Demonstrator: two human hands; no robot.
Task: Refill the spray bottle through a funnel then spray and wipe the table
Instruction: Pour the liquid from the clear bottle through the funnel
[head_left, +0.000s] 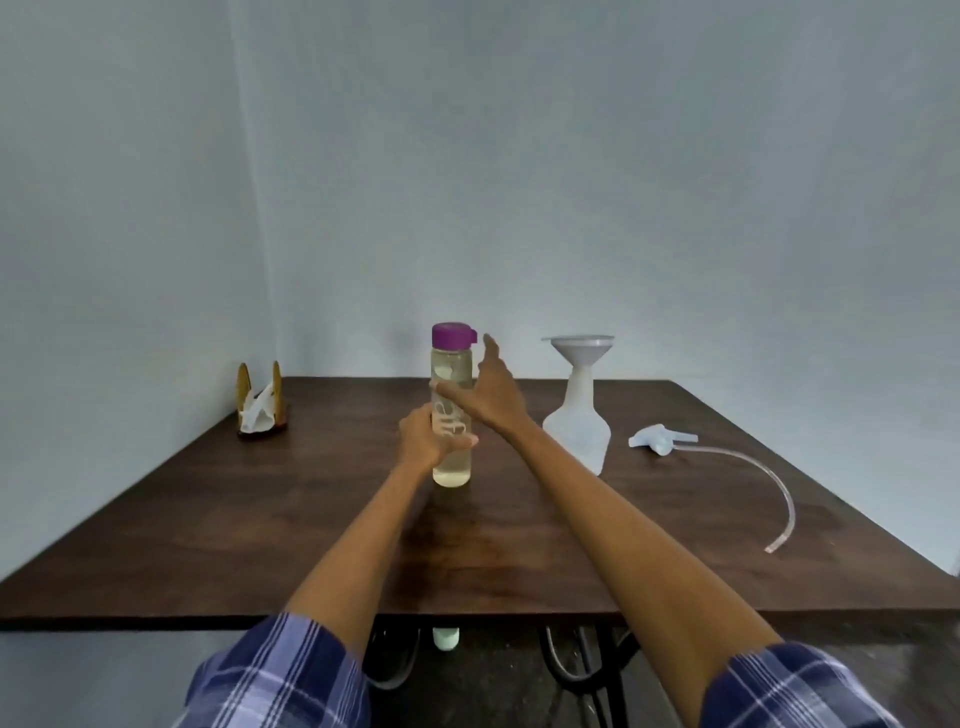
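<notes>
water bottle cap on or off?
On. The purple cap sits closed atop the upright bottle; left hand grips the body.

Two plain pale blue-grey walls (571, 182) are meeting in a corner seam at eleven o'clock, catching soft, even light. A dark wooden counter (260, 519) is filling the lower view, its top faintly gleaming. Beneath its near edge, black curved metal legs (587, 670) are standing on a dark floor (493, 696).
</notes>
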